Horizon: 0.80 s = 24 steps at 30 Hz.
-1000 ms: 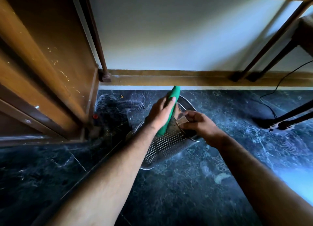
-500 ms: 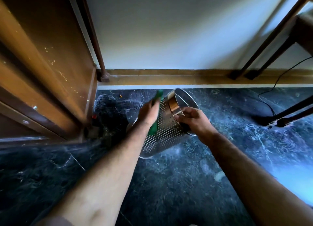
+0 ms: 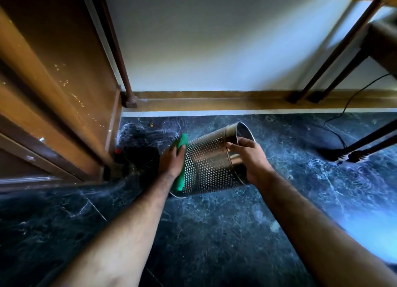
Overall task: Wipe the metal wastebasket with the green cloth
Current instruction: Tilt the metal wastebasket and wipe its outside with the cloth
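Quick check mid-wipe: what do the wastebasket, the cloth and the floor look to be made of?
Wastebasket: sheet metal, likely stainless steel; shiny silver, wall punched with small round holes, plain band at the rim. Cloth: soft green fabric, matte, folded under the left hand; weave too blurred to tell. Floor: dark polished stone, marble-like, with pale veins and a sheen.

The left hand [image 3: 171,160] hides most of the green cloth [image 3: 181,179] — the wastebasket [image 3: 210,168] base too.
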Each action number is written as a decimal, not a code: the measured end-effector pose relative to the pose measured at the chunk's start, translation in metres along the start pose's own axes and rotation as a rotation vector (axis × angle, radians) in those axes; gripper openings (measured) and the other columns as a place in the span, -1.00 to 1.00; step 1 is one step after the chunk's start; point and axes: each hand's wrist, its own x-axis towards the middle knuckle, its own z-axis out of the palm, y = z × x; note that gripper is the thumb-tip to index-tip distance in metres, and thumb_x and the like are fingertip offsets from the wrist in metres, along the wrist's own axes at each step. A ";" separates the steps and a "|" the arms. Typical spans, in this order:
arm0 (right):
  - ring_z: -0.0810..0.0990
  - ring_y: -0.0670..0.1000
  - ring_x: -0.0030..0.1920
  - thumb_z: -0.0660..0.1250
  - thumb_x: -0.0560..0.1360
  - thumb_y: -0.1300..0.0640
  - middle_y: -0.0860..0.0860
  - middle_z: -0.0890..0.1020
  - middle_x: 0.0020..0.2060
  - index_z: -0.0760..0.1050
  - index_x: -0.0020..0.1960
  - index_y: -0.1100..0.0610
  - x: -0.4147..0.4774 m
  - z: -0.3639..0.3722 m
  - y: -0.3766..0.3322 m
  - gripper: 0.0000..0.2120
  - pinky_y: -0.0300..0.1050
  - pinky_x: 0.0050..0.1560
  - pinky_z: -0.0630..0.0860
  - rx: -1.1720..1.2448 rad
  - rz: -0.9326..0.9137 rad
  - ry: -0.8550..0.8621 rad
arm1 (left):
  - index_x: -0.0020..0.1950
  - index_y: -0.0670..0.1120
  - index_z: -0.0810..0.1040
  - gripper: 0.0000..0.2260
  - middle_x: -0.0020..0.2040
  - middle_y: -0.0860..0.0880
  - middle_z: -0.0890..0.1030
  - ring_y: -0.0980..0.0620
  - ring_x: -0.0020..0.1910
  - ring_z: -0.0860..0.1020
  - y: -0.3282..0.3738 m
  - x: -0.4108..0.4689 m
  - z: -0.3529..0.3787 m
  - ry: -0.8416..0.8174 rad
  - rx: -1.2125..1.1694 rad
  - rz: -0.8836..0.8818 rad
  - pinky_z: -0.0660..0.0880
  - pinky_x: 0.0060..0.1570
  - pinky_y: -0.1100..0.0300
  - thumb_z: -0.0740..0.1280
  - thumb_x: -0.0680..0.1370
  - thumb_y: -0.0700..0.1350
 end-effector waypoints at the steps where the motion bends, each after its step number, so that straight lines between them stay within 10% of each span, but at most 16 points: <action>1: 0.67 0.14 -0.29 0.41 0.51 0.27 0.17 0.73 -0.17 0.68 -0.06 0.13 -0.003 0.001 0.001 -0.91 0.03 -0.19 0.61 -0.018 -0.019 -0.045 | 0.48 -0.11 0.44 -0.49 0.42 -0.25 0.52 -0.27 0.34 0.53 0.005 0.002 -0.004 -0.053 0.001 -0.077 0.43 0.31 0.03 0.09 0.68 0.18; 6: 0.69 -0.05 -0.23 0.40 0.52 0.33 0.01 0.76 -0.18 0.65 0.08 0.23 -0.011 0.001 0.007 -0.85 -0.22 -0.23 0.61 -0.238 -0.103 -0.255 | 0.43 0.22 0.46 -0.25 0.46 -0.06 0.51 -0.20 0.38 0.51 0.065 0.007 -0.012 -0.182 -0.340 -0.093 0.38 0.42 -0.17 0.02 0.41 0.60; 10: 0.69 -0.10 -0.21 0.39 0.50 0.42 0.00 0.76 -0.17 0.63 0.10 0.26 -0.005 -0.014 -0.002 -0.79 -0.28 -0.20 0.60 -0.323 -0.114 -0.342 | 0.31 0.20 0.55 -0.53 0.12 0.00 0.68 -0.09 0.04 0.67 0.110 -0.002 -0.012 -0.142 -0.365 0.193 0.59 0.13 0.00 0.13 0.54 0.39; 14: 0.64 -0.08 -0.38 0.40 0.47 0.41 0.03 0.72 -0.29 0.65 0.00 0.21 -0.005 -0.004 -0.016 -0.82 -0.23 -0.34 0.57 -0.250 -0.140 -0.181 | 0.33 0.10 0.55 -0.53 0.21 -0.03 0.67 -0.08 0.13 0.64 0.084 -0.028 0.001 -0.049 -0.238 0.302 0.58 0.14 -0.02 0.08 0.60 0.31; 18: 0.61 -0.03 -0.54 0.46 0.50 0.22 -0.04 0.66 -0.49 0.68 -0.11 0.16 -0.002 0.003 -0.020 -0.98 -0.16 -0.52 0.56 -0.125 -0.072 0.067 | 0.32 0.00 0.55 -0.35 0.22 -0.18 0.66 -0.20 0.20 0.63 0.006 -0.028 0.019 0.021 -0.056 0.168 0.55 0.17 -0.07 -0.06 0.59 0.40; 24: 0.71 0.05 -0.31 0.50 0.46 0.22 0.02 0.75 -0.27 0.71 -0.09 0.09 -0.003 0.004 -0.009 -0.93 -0.01 -0.25 0.67 -0.284 -0.130 -0.141 | 0.27 -0.05 0.63 -0.12 0.25 -0.22 0.66 -0.24 0.22 0.64 -0.072 0.054 0.046 -0.256 -0.312 -0.389 0.54 0.28 -0.15 0.15 0.31 0.61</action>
